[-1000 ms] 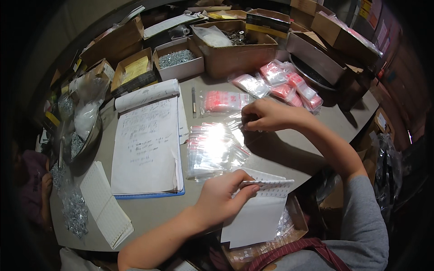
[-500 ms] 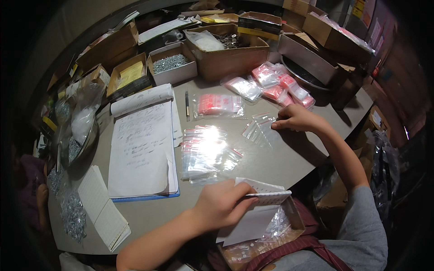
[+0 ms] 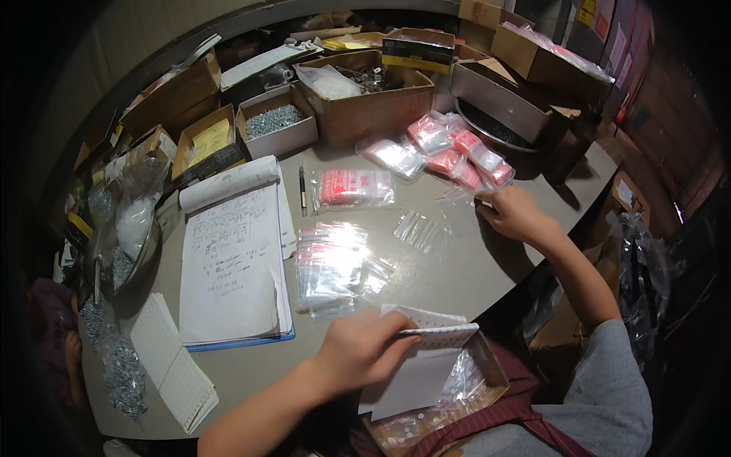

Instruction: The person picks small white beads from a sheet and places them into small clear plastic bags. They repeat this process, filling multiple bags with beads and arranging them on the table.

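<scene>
My left hand (image 3: 364, 352) is closed on a few folded white paper sheets (image 3: 438, 335) with small printing, above an open cardboard box (image 3: 495, 371) holding clear bags of small pale round parts. To the right, over the table, my right hand (image 3: 518, 215) pinches what looks like a thin clear zip bag (image 3: 460, 199) by its edge; the bag is hard to see. Beside it lies a small fan of empty zip bags (image 3: 417, 231) with red seal lines. A larger spread of similar bags (image 3: 331, 266) shines under the light to the left.
A handwritten pad (image 3: 228, 282), a pen (image 3: 302, 189) and a paper booklet (image 3: 173, 362) lie on the left. Behind sit red-and-clear bag packs (image 3: 354, 187) and boxes of metal parts (image 3: 276, 114). Bagged screws (image 3: 124, 373) lie far left, near another person's hand (image 3: 72, 349).
My right hand has moved right, away from the small fan of zip bags, drawing a clear bag along. My left hand still grips the paper. The whole view has shifted slightly.
</scene>
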